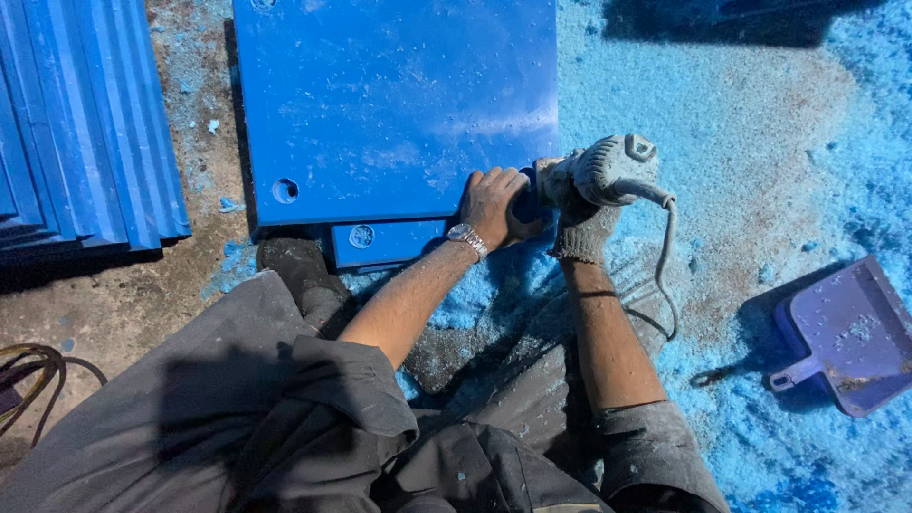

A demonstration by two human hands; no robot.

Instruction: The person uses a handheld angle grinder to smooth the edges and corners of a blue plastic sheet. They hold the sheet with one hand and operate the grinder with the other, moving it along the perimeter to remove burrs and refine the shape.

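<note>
Head view looks straight down on a thick, smooth blue slab [394,104] lying flat on a gritty concrete floor [123,294]. The slab is rectangular, with a round hole [285,190] near its near left corner, and its face is dusted with pale shavings. A second blue slab [385,242] pokes out from under its near edge, with a round hole of its own. To the right the floor is buried in loose, fluffy blue shavings [760,123].

The left hand [492,207], bare with a metal watch [466,239] at the wrist, lies palm down on the slab's near right corner, fingers together and curled over the edge. The right hand [575,214], in a worn grey knit glove, is clamped round a grey power tool [613,169] held right at that same corner, touching the left hand. The tool's body is rounded and dusty, and its cord [668,266] loops down toward the person. Both forearms reach forward from grey, dust-flecked sleeves.

At far left stands a stack of ribbed blue panels [85,123]. A purple plastic dustpan [845,337] lies on the shavings at right, well apart from the hands. Coiled cables [28,375] lie at the lower left
</note>
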